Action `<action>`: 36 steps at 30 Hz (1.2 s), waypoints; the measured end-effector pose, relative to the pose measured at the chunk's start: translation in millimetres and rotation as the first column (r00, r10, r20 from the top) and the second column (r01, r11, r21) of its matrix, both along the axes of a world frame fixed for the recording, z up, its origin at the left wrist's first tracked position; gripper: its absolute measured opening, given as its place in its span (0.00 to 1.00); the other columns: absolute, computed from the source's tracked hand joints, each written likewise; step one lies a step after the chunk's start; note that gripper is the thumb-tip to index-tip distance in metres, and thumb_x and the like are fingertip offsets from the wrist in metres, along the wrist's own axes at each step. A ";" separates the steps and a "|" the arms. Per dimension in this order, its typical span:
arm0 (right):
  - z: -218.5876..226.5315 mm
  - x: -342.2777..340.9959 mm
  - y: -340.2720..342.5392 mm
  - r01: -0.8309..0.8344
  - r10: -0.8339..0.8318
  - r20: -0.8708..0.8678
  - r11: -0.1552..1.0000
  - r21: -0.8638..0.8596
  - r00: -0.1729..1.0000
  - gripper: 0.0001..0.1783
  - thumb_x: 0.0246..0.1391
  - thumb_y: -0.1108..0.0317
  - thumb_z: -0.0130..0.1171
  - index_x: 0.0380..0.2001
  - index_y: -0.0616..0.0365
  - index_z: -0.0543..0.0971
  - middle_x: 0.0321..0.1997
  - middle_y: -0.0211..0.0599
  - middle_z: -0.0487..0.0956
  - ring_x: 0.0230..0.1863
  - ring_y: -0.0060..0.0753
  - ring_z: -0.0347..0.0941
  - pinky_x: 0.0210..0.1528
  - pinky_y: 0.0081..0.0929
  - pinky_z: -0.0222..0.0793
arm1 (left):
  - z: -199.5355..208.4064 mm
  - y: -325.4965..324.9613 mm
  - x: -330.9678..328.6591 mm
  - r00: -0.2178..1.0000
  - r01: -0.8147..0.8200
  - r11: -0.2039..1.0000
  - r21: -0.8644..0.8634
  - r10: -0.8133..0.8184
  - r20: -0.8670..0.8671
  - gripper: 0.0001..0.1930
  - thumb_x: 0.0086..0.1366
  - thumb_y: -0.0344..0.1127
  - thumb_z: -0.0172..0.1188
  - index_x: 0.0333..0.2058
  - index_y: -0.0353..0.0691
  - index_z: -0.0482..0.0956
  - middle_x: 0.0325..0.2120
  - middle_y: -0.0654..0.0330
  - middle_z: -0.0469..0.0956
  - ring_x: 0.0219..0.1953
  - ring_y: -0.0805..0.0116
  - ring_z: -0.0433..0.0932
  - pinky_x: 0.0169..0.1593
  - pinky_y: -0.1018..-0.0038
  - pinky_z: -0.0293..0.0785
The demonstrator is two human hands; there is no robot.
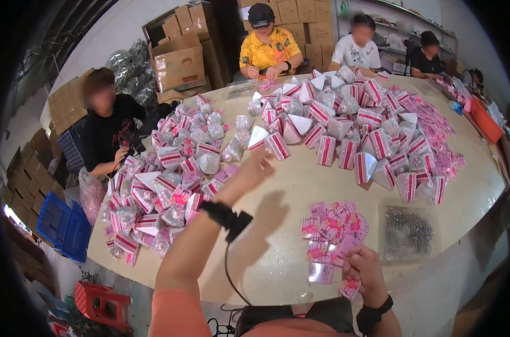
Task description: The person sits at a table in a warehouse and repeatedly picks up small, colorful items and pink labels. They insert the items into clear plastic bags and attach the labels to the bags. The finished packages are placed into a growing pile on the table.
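Observation:
My left hand (257, 169) is stretched over the middle of the table, its fingers bent and slightly apart. Just beyond its fingertips is a small clear pouch with a pink-striped card top (277, 146); whether they touch it I cannot tell. At the lower right, my right hand (364, 268) is closed on a pink printed card (347, 246). Another pink piece (350, 288) shows below that fist. Beside it lies a loose spread of pink cards (331, 222).
Heaps of filled pouches lie at left (170, 185) and far right (373, 123), with flat pink cards (434, 121) beside the latter. A clear tray (406, 230) holds small dark metal pieces. Several people sit around the table (255, 281). A red stool (100, 303) stands on the floor.

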State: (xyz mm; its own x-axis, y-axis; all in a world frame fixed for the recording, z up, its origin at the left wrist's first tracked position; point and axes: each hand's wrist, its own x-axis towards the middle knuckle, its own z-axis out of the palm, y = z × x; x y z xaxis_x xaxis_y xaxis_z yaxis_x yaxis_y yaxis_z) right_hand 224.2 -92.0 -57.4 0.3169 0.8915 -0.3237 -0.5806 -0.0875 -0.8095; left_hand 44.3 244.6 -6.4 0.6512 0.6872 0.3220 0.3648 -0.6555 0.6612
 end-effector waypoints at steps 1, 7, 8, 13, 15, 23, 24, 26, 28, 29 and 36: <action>-1.6 2.9 1.7 0.004 -0.004 -0.004 1.000 -0.018 1.000 0.08 0.52 0.80 0.45 0.33 0.68 0.74 0.19 0.41 0.74 0.11 0.17 0.59 0.13 0.16 0.54 | 15.1 23.1 7.5 0.994 -0.102 0.993 -0.059 0.101 -0.030 0.24 0.55 0.36 0.61 0.49 0.33 0.69 0.35 0.49 0.77 0.37 0.60 0.77 0.41 0.68 0.73; -20.7 19.2 -2.0 -0.112 0.115 -0.100 0.993 0.036 0.988 0.06 0.51 0.77 0.47 0.32 0.66 0.73 0.13 0.35 0.67 0.10 0.18 0.54 0.17 0.22 0.56 | -12.8 137.3 26.8 0.917 -0.399 0.917 -0.003 0.399 -0.007 0.44 0.48 0.46 0.66 0.61 0.33 0.57 0.55 0.40 0.65 0.59 0.47 0.64 0.61 0.63 0.60; -19.3 19.3 -0.4 -0.144 0.146 -0.069 0.989 0.023 0.987 0.06 0.51 0.76 0.46 0.31 0.65 0.72 0.11 0.32 0.64 0.09 0.19 0.51 0.19 0.26 0.57 | -23.9 152.8 29.5 0.900 -0.436 0.900 0.010 0.435 0.006 0.46 0.47 0.48 0.67 0.61 0.33 0.56 0.56 0.39 0.64 0.60 0.46 0.62 0.62 0.63 0.59; -8.7 18.3 7.3 -0.175 0.189 -0.250 0.982 0.076 0.950 0.14 0.49 0.63 0.64 0.35 0.59 0.75 0.16 0.33 0.71 0.14 0.23 0.63 0.16 0.20 0.57 | -37.3 177.0 48.3 0.866 -0.489 0.872 0.034 0.489 -0.106 0.49 0.46 0.58 0.66 0.62 0.38 0.57 0.58 0.40 0.61 0.63 0.44 0.56 0.62 0.55 0.56; -13.4 20.5 6.3 -0.182 0.193 -0.223 0.981 0.069 0.955 0.14 0.50 0.63 0.63 0.34 0.60 0.74 0.16 0.32 0.71 0.15 0.23 0.63 0.16 0.20 0.57 | -39.4 177.3 61.2 0.834 -0.474 0.872 0.123 0.490 -0.255 0.49 0.45 0.62 0.64 0.62 0.41 0.58 0.58 0.40 0.60 0.63 0.44 0.56 0.62 0.50 0.55; -7.3 20.0 12.1 -0.208 0.224 -0.224 0.974 0.094 0.948 0.14 0.50 0.61 0.63 0.33 0.59 0.74 0.16 0.31 0.70 0.14 0.22 0.63 0.14 0.20 0.56 | -62.9 133.1 117.1 0.904 -0.302 0.910 0.284 0.368 -0.219 0.48 0.47 0.63 0.63 0.62 0.44 0.59 0.59 0.38 0.60 0.62 0.37 0.53 0.65 0.51 0.43; -5.3 18.4 12.1 -0.193 0.208 -0.217 0.977 0.088 0.954 0.14 0.50 0.61 0.64 0.34 0.59 0.74 0.16 0.31 0.70 0.14 0.22 0.63 0.14 0.20 0.55 | -57.1 122.1 121.3 0.895 -0.336 0.906 0.257 0.392 -0.211 0.47 0.47 0.63 0.63 0.62 0.45 0.59 0.59 0.38 0.59 0.62 0.36 0.53 0.65 0.50 0.44; -2.9 19.4 11.9 -0.193 0.204 -0.207 0.979 0.073 0.957 0.15 0.51 0.61 0.64 0.34 0.59 0.74 0.16 0.30 0.70 0.14 0.21 0.62 0.13 0.19 0.54 | -57.7 118.4 122.4 0.910 -0.333 0.911 0.242 0.378 -0.169 0.44 0.49 0.60 0.63 0.61 0.45 0.60 0.59 0.37 0.57 0.60 0.36 0.54 0.64 0.52 0.47; -4.6 22.7 14.1 -0.241 0.247 -0.208 0.969 0.057 0.946 0.15 0.51 0.61 0.63 0.35 0.58 0.73 0.16 0.30 0.70 0.14 0.21 0.61 0.13 0.18 0.53 | -64.0 124.7 111.1 0.913 -0.339 0.900 0.274 0.385 -0.135 0.43 0.50 0.58 0.63 0.61 0.43 0.61 0.57 0.39 0.61 0.58 0.37 0.58 0.62 0.53 0.52; -9.2 22.4 13.5 -0.236 0.247 -0.207 0.969 0.078 0.947 0.15 0.51 0.61 0.63 0.35 0.58 0.73 0.16 0.30 0.70 0.14 0.20 0.61 0.12 0.18 0.53 | -60.2 132.2 104.9 0.960 -0.251 0.931 0.264 0.275 -0.058 0.41 0.50 0.53 0.64 0.59 0.40 0.62 0.52 0.42 0.66 0.54 0.41 0.63 0.58 0.55 0.60; -12.2 24.8 9.9 -0.214 0.253 -0.266 0.962 0.167 0.930 0.08 0.54 0.68 0.56 0.33 0.61 0.74 0.12 0.30 0.65 0.11 0.18 0.52 0.18 0.21 0.52 | -29.1 73.4 85.9 0.989 0.107 0.763 0.637 -0.019 -0.143 0.35 0.47 0.36 0.65 0.56 0.41 0.65 0.52 0.51 0.67 0.56 0.50 0.64 0.58 0.51 0.60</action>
